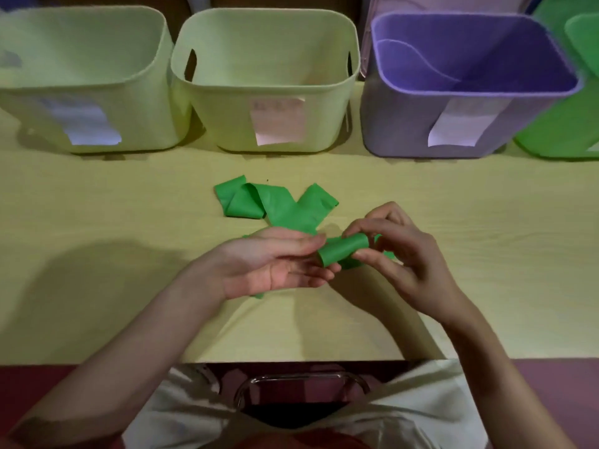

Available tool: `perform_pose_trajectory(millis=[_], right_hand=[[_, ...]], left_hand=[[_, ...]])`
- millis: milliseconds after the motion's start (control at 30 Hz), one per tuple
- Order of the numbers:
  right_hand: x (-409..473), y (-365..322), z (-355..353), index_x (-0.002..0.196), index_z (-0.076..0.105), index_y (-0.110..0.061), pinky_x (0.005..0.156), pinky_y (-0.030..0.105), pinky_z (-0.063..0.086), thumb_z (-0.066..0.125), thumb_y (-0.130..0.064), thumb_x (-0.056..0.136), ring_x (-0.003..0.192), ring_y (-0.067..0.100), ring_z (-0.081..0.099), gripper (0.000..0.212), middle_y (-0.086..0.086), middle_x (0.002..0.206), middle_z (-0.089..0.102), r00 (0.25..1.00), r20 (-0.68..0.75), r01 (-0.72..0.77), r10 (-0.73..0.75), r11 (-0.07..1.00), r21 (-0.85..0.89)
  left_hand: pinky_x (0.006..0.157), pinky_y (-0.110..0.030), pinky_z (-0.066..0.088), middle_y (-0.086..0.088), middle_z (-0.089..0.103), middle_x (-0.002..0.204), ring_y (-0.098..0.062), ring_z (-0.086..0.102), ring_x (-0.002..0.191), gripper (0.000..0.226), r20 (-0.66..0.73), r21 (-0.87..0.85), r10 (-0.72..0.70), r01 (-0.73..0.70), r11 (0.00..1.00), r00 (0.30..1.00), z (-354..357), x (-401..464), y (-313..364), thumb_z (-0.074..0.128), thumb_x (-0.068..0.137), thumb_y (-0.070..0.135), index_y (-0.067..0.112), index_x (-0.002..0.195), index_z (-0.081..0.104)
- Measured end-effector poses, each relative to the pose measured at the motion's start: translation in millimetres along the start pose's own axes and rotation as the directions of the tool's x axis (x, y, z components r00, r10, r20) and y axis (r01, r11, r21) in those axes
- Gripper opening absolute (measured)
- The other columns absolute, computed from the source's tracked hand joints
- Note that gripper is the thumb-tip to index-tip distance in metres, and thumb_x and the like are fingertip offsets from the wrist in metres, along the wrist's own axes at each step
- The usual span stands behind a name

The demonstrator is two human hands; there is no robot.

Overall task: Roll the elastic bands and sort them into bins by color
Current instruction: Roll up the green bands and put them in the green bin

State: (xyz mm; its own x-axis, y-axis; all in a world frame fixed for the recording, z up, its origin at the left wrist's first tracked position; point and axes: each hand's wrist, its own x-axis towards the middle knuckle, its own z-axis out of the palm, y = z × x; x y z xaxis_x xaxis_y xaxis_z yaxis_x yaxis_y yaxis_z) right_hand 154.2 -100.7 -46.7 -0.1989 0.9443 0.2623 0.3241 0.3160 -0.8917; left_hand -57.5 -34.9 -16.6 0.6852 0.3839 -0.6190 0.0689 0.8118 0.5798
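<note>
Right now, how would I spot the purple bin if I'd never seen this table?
Look along the row of bins at the far edge of the table. The purple bin stands third from the left, beside two pale yellow-green bins, and it alone is purple.
</note>
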Motion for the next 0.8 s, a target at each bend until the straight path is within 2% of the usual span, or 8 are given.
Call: perform_pose_trajectory(millis=[167,300,367,433,533,600,700,800], right_hand=[[20,-7,-24,0.111,0.067,-0.014,0.076,0.020,0.042,0.067,-0.015,0.087,0.090,0.019,0.051,0.024,0.010,0.096,0.051,0.992,0.098,-0.077,0.077,0.997,-0.001],[30,-21,-48,0.111,0.068,-0.016,0.074,0.022,0.045,0.068,-0.019,0.086,0.089,0.015,0.052,0.025,0.008,0.099,0.050,0.987,0.106,-0.115,0.118,0.993,-0.027],[35,-29,-60,0.111,0.068,-0.019,0.074,0.024,0.046,0.066,-0.022,0.087,0.090,0.015,0.052,0.025,0.007,0.101,0.050,0.987,0.091,-0.130,0.132,0.991,-0.028],[38,-37,-75,0.115,0.066,-0.020,0.077,0.024,0.046,0.066,-0.020,0.088,0.097,0.016,0.053,0.027,0.006,0.105,0.051,0.987,0.072,-0.139,0.143,0.989,-0.049],[40,-44,-102,0.129,0.057,-0.016,0.085,0.026,0.047,0.066,-0.020,0.088,0.107,0.019,0.053,0.043,0.006,0.116,0.052,0.985,0.009,-0.168,0.170,0.982,-0.082],[40,-47,-122,0.134,0.053,-0.015,0.088,0.028,0.048,0.066,-0.026,0.088,0.110,0.017,0.054,0.049,0.005,0.120,0.052,0.982,-0.077,-0.181,0.174,0.977,-0.108],[36,-45,-158,0.135,0.051,-0.011,0.091,0.031,0.048,0.060,-0.032,0.089,0.113,0.015,0.052,0.051,0.007,0.122,0.052,0.962,-0.222,-0.202,0.156,0.959,-0.201],[27,-36,-200,0.137,0.049,-0.006,0.099,0.039,0.045,0.058,-0.032,0.091,0.119,0.023,0.049,0.053,0.012,0.128,0.049,0.934,-0.334,-0.245,0.125,0.905,-0.348]], left_hand=[[0.078,-0.028,0.058,-0.013,0.073,0.093,-0.018,0.069,0.084,0.032,-0.063,0.159,-0.079,0.088,0.983,0.995,11,9,32,0.065,0.068,0.011,0.001,0.099,0.066],[0.074,-0.023,0.058,-0.005,0.075,0.088,-0.014,0.071,0.081,0.029,-0.136,0.296,-0.095,0.132,0.946,0.986,35,5,63,0.068,0.061,0.009,0.007,0.090,0.068],[0.070,-0.020,0.056,-0.004,0.075,0.088,-0.013,0.071,0.081,0.030,-0.164,0.350,-0.064,0.119,0.929,0.984,47,6,75,0.071,0.062,0.009,0.009,0.091,0.069],[0.067,-0.018,0.055,-0.006,0.074,0.084,-0.011,0.071,0.074,0.029,-0.232,0.441,0.043,0.066,0.895,0.972,60,9,82,0.075,0.067,0.002,0.006,0.095,0.070],[0.059,-0.014,0.051,-0.007,0.073,0.077,-0.006,0.067,0.062,0.028,-0.333,0.591,0.223,0.019,0.806,0.916,78,17,89,0.079,0.069,-0.002,0.000,0.096,0.071],[0.058,-0.013,0.050,-0.004,0.072,0.071,-0.004,0.065,0.058,0.026,-0.355,0.607,0.262,0.008,0.794,0.897,92,23,93,0.080,0.068,-0.002,0.000,0.093,0.071],[0.055,-0.014,0.050,0.003,0.070,0.060,-0.003,0.063,0.054,0.020,-0.332,0.607,0.296,-0.038,0.794,0.896,119,35,103,0.079,0.069,-0.004,0.001,0.087,0.070],[0.055,-0.015,0.051,0.003,0.068,0.059,-0.004,0.062,0.055,0.016,-0.280,0.619,0.352,-0.113,0.778,0.893,157,53,120,0.077,0.071,-0.004,0.005,0.082,0.069]])
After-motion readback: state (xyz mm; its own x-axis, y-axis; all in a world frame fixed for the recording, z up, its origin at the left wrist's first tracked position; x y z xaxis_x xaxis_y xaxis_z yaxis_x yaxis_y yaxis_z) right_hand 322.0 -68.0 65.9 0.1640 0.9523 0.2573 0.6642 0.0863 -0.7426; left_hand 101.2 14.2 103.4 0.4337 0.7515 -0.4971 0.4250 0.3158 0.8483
